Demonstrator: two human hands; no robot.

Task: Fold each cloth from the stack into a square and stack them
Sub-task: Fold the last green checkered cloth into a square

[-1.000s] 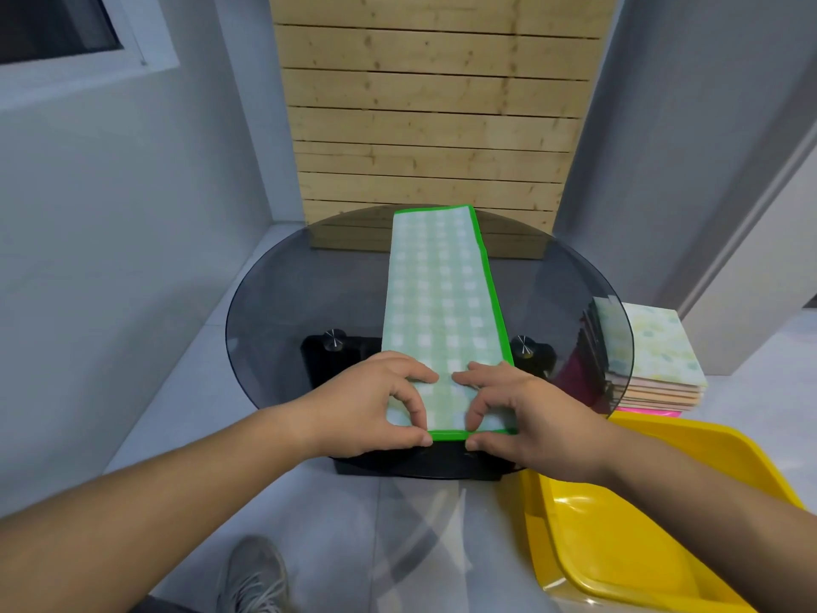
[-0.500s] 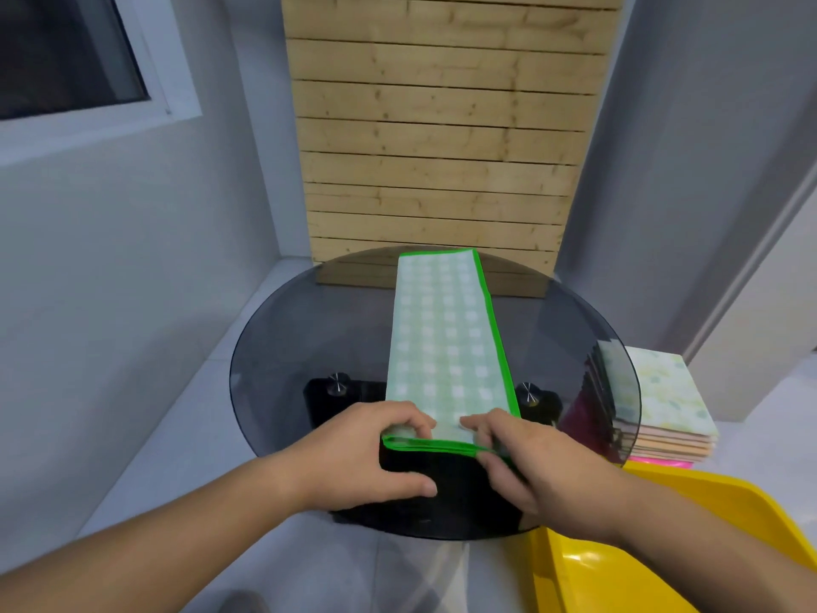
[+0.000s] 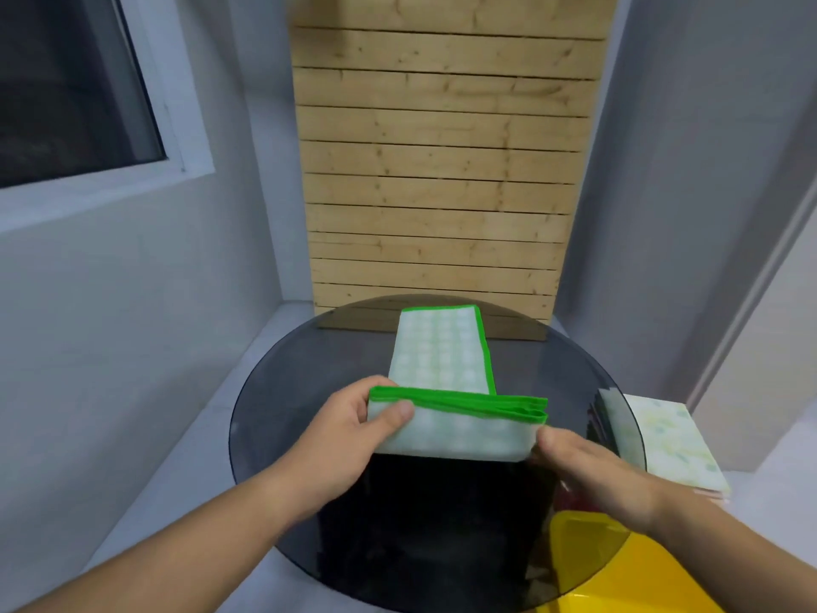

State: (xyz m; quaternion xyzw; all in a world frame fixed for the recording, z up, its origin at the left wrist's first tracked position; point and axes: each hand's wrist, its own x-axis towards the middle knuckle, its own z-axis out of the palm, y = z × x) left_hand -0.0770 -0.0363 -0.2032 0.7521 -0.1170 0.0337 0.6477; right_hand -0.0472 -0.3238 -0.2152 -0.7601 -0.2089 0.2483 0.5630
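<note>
Green-edged cloth (image 3: 442, 360) lies as a long narrow strip down the middle of the round glass table (image 3: 247, 413), its far end flat near the back rim and its near end lifted and doubled toward the far end. At that raised end the left hand (image 3: 349, 431) pinches the left corner, thumb on top and fingers tucked behind. The right hand (image 3: 588, 471) nips the right corner the same way (its fingers are mostly hidden under the fabric). The layered green hem sags a little between the two grips, so the fabric looks light, soft and limp. It should crease easily but slump if held at one point only, and the two near corners seem the right places to hold. Half a second earlier the near end was barely off the table edge with the hands close together; now it is higher, carried forward, and the hands are spread to the corners. To the right sits a stack of folded cloths (image 3: 667, 444), with a yellow bin (image 3: 619, 568) nearer.
</note>
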